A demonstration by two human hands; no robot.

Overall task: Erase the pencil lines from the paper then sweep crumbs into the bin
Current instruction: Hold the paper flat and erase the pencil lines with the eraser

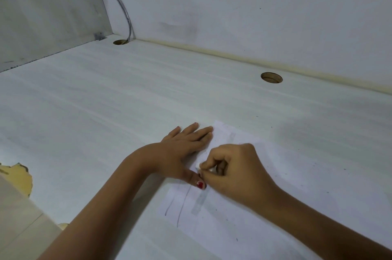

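Observation:
A white sheet of paper (pixel 265 206) lies on the white desk (pixel 106 111) at the lower right. Thin pencil lines (pixel 181 206) run down its left part, beside a grey smeared band (pixel 199 202). My left hand (pixel 182 149) lies flat with straight fingers on the paper's left edge, thumb stretched toward the other hand. My right hand (pixel 233 170) pinches a small white eraser (pixel 198 166) and presses it on the paper just beside the left thumb. Dark crumbs (pixel 282 172) are scattered over the sheet and the desk to its right.
Two round cable holes (pixel 271 77) (pixel 121 42) sit near the back wall, a grey cable (pixel 125 13) running into the left one. A side panel closes the left. The desk's front-left edge is chipped (pixel 19 177). No bin is in view.

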